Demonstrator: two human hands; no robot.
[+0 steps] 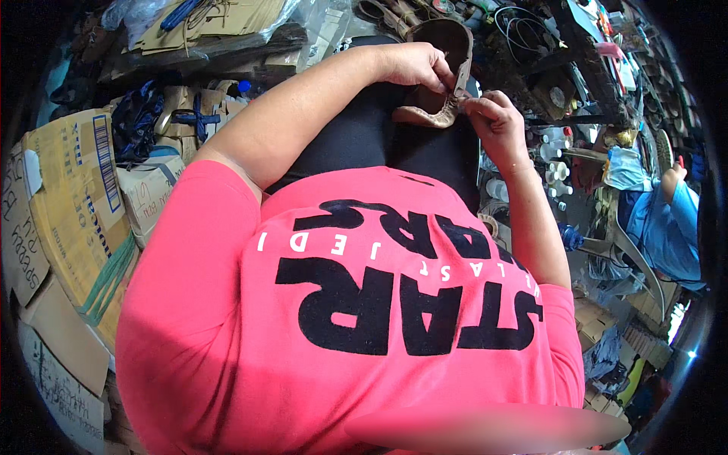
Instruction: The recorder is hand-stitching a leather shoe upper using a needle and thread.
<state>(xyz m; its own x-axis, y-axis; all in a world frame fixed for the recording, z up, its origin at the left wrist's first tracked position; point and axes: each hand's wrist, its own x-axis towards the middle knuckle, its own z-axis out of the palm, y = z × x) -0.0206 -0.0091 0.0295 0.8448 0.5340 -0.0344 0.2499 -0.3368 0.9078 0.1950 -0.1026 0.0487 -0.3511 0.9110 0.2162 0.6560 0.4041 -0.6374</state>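
A brown leather piece shaped like a shoe upper (426, 115) lies over my lap, against my dark trousers. Its near edge curves and looks puckered, and its hollow far part is dark inside. My left hand (418, 67) is closed, fingers bent down and pinching the leather near the middle. Just to the right, my right hand (494, 121) is also closed, with thumb and fingertips pressed together at the leather's right edge. Any small tool or thread between those fingertips is too small to make out.
Cardboard boxes (72, 189) stand at the left. Flat brown sheets (224, 26) in clear plastic lie at the far left. Several plastic bottles (557, 171) stand at the right, near a dark machine (557, 83). Another person in blue (663, 227) sits at the far right.
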